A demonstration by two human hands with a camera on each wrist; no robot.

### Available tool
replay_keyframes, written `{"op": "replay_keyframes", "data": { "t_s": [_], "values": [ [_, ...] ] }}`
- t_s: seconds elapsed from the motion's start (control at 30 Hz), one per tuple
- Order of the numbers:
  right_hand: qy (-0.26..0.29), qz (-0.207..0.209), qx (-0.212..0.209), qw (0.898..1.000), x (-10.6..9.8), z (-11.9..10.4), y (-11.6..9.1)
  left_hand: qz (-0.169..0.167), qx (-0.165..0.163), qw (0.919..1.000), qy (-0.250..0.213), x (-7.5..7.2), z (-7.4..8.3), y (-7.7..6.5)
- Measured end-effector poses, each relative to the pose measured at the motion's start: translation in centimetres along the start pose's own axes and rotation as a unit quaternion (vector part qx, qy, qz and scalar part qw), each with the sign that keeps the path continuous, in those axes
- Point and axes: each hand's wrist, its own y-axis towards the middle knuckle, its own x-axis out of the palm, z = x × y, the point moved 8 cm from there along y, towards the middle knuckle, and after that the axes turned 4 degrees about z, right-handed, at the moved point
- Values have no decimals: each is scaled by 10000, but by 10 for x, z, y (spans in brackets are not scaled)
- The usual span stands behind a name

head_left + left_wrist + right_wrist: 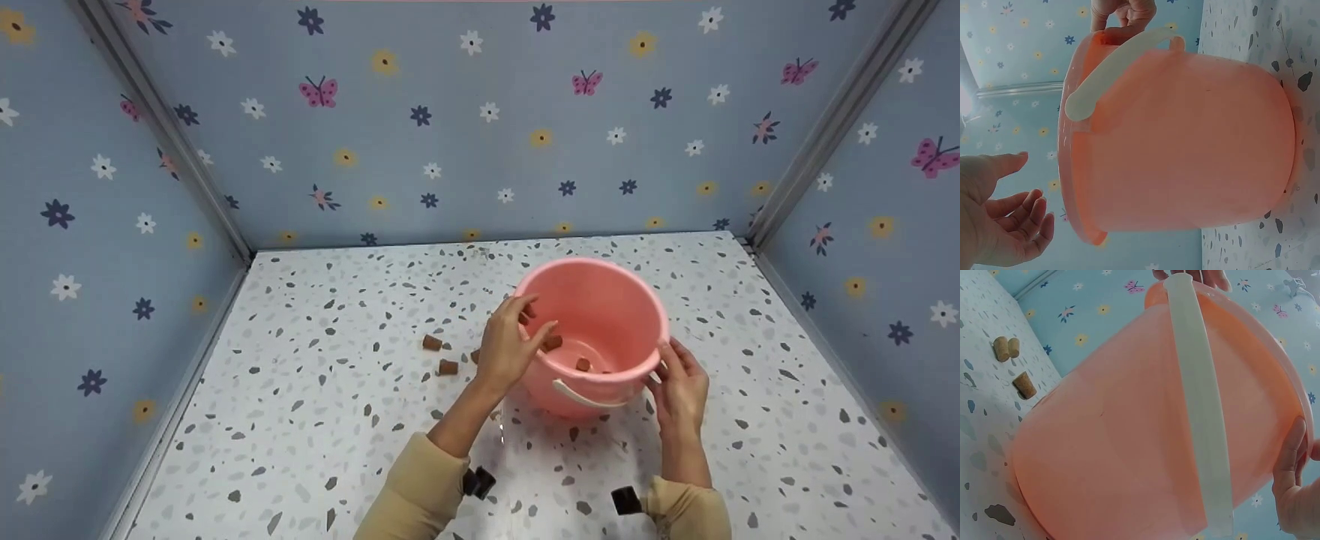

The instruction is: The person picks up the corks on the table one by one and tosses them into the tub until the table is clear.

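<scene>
A pink bucket [592, 300] with a white handle [585, 395] stands on the speckled tabletop. My right hand [681, 386] grips its rim at the right, as the right wrist view also shows. Over the left side of the rim is my left hand [506, 345], its fingers spread and holding nothing in the left wrist view. Inside the bucket lies a brown cork [583, 364]. Another cork [552, 343] shows close to the left thumb within the opening; I cannot tell whether it is falling or resting.
Left of the bucket, a cork [432, 343] and a second cork [448, 367] lie on the tabletop [315, 420]. A third cork [475, 356] is partly hidden behind the left hand. Flower-patterned panels [450, 135] enclose the back and both sides.
</scene>
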Motion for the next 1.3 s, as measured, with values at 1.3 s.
{"op": "replay_keyframes", "data": {
  "t_s": [1.3],
  "values": [
    [168,22,163,9997,0,2,1,993,-1230,9862,499,-36,-129,-45]
  ]
}}
